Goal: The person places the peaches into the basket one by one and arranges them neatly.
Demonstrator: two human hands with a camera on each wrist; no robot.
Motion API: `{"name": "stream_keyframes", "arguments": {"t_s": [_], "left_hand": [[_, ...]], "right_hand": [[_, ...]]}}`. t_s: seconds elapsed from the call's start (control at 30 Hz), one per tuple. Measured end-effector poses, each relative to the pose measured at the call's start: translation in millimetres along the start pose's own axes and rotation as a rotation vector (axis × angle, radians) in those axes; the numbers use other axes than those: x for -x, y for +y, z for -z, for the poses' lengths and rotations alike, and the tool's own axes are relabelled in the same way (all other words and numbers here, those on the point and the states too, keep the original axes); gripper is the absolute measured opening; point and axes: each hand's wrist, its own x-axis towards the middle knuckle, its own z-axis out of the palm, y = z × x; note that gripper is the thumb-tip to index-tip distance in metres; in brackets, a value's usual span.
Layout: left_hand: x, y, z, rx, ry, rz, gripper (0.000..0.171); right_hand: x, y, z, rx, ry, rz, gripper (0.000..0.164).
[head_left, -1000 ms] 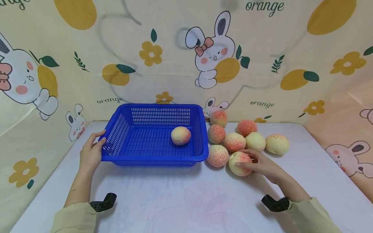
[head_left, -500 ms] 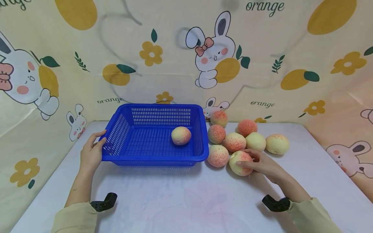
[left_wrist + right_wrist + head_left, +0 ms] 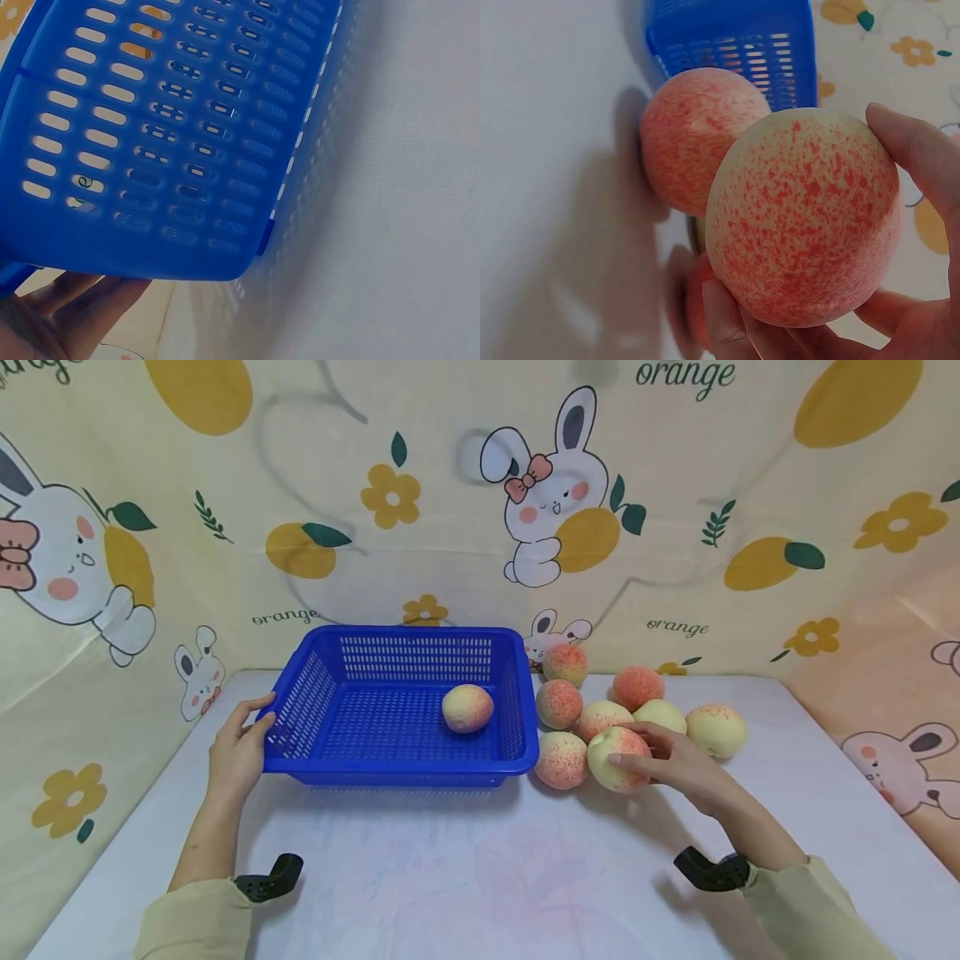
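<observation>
A blue plastic basket (image 3: 405,768) with slotted walls stands left of centre on the table. My left hand (image 3: 236,756) grips its left rim; in the left wrist view the fingers (image 3: 97,311) show under the rim, beside the slotted wall. One peach (image 3: 467,708) lies inside, near the basket's right wall. My right hand (image 3: 678,768) holds a pale, red-speckled peach (image 3: 619,760) between thumb and fingers, slightly above the table. In the right wrist view this held peach (image 3: 802,217) partly covers another speckled peach (image 3: 697,135) beside the basket.
Several more peaches cluster right of the basket, among them a speckled one (image 3: 562,760) by its front corner and a pale one (image 3: 717,731) farthest right. A white cloth covers the table (image 3: 465,868). Behind rises a patterned curtain (image 3: 442,485).
My right hand has raised the peach off the table, a little up and away from me. The left hand keeps its grip on the basket, which stays in place.
</observation>
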Motion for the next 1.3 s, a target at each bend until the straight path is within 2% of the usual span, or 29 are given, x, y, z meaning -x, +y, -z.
{"name": "stream_keyframes", "arguments": {"t_s": [0.2,0.37,0.67,0.9,1.07,1.3], "left_hand": [[-1.6,0.4,0.5,0.007,0.000,0.004,0.044],[-2.2,1.2,1.6,0.004,0.000,0.002,0.044],[-3.8,-2.1,-1.1,0.005,0.027,0.006,0.042],[-2.0,-0.6,0.3,0.011,-0.004,-0.011,0.044],[-1.8,-1.3,-0.1,0.011,-0.006,-0.002,0.044],[-1.5,-1.2,-0.5,0.011,0.002,0.000,0.043]], "right_hand": [[-5.4,-13.0,3.5,0.008,0.012,0.022,0.056],[-10.2,-26.7,4.5,0.014,0.016,0.040,0.061],[-22.4,-50.0,2.2,0.011,0.006,-0.007,0.066],[-34.1,-70.3,-5.9,-0.024,-0.023,0.021,0.070],[-40.3,-86.9,-12.7,-0.026,-0.010,-0.025,0.085],[-50.1,-105.4,-22.3,-0.024,-0.021,-0.058,0.082]]}}
